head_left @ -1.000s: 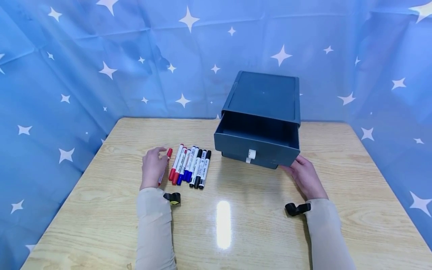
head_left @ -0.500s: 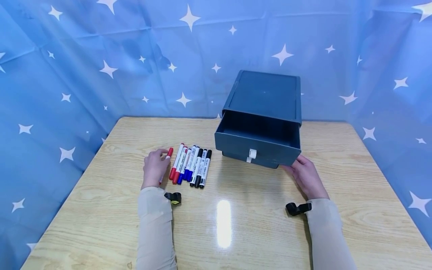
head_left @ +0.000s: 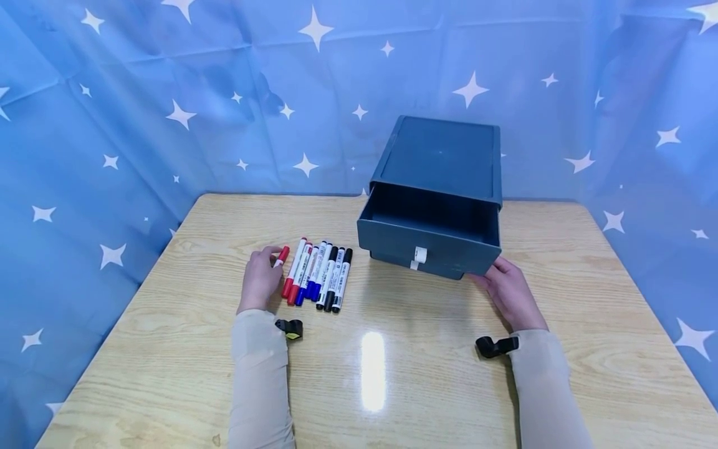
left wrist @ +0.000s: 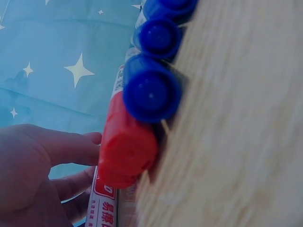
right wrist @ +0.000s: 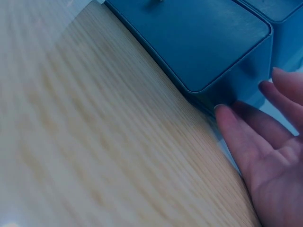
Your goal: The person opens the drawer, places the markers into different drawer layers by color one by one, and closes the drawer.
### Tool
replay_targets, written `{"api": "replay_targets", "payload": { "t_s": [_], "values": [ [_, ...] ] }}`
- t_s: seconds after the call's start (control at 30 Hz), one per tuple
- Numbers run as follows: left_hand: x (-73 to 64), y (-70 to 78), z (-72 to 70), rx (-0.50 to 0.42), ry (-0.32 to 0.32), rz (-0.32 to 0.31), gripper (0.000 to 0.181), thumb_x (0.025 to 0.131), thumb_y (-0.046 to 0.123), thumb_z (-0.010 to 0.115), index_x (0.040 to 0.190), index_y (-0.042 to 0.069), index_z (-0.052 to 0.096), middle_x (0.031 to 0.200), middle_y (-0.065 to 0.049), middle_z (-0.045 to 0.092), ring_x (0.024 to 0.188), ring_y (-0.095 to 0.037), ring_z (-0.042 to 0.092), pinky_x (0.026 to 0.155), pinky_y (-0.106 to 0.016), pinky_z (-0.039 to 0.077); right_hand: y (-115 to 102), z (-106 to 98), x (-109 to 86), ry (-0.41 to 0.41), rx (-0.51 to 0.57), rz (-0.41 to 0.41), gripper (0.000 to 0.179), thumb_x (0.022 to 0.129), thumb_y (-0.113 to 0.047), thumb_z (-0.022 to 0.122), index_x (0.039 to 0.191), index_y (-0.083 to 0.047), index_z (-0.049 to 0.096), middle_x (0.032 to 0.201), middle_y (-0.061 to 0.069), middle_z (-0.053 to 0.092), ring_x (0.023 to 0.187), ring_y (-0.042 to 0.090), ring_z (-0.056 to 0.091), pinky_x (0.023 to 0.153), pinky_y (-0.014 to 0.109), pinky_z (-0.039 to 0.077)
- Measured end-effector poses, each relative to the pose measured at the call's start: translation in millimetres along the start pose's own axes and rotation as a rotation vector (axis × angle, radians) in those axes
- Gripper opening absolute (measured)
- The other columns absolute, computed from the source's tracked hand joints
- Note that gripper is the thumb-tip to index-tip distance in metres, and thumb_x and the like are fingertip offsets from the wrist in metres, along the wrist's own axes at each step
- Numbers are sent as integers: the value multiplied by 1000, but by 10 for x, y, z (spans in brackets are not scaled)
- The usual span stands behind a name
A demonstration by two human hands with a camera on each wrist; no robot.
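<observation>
My left hand (head_left: 259, 280) pinches a red marker (head_left: 283, 254) at the left end of a row. In the left wrist view, thumb and fingers lie either side of this white-barrelled marker (left wrist: 101, 208). Right beside it lie several red, blue and black markers, among them a white one with a black cap (head_left: 343, 284). My right hand (head_left: 507, 293) is at the lower right side of a dark blue drawer box (head_left: 443, 153). Its fingertips are right at the box's side in the right wrist view, fingers loosely extended. The upper drawer (head_left: 387, 237) is pulled out, and its visible inside is bare.
The wooden table (head_left: 426, 386) carries the box at the back right and the markers left of centre. A blue star-patterned curtain (head_left: 224, 56) hangs behind and along both sides. A white tab (head_left: 420, 254) sticks out on the drawer front.
My left hand has shifted slightly right with the red marker, whose cap now leans a little more to the right. The right hand and the drawer box stay in place.
</observation>
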State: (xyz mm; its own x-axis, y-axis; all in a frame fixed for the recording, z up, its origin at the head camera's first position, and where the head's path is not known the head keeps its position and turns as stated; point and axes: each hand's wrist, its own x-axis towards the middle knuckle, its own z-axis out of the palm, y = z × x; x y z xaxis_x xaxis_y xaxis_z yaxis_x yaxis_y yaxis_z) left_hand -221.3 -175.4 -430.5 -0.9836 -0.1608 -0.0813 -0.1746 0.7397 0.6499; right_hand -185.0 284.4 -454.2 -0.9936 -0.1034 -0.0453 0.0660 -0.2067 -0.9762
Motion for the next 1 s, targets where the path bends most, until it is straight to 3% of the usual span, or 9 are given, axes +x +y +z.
{"api": "replay_targets", "payload": {
  "t_s": [0.4, 0.8, 1.0],
  "values": [
    [-12, 29, -14, 100, -59, -6, 54, 83, 7, 52, 134, 14, 39, 124, -24, 36, 106, -38, 38, 83, -49, 38, 2, -6, 7, 1, 7, 9, 46, 91, -22, 50, 133, -5, 41, 135, 10, 34, 113, 13, 48, 92, 31, 37],
    [-57, 5, -3, 47, -55, -79, 48, 84, 6, 52, 130, 14, 42, 114, -17, 42, 94, -30, 45, 77, -41, 41, 23, -1, -33, -1, 12, 22, 44, 92, -21, 49, 133, -6, 41, 135, 9, 35, 112, 13, 49, 92, 31, 37],
    [-38, 10, -13, 15, -53, -82, 47, 85, 11, 51, 131, 12, 41, 113, -16, 45, 93, -29, 49, 75, -40, 42, 8, 0, -20, 8, -12, 11, 44, 92, -23, 49, 132, -7, 43, 135, 9, 35, 112, 14, 49, 91, 31, 38]
  ]
}}
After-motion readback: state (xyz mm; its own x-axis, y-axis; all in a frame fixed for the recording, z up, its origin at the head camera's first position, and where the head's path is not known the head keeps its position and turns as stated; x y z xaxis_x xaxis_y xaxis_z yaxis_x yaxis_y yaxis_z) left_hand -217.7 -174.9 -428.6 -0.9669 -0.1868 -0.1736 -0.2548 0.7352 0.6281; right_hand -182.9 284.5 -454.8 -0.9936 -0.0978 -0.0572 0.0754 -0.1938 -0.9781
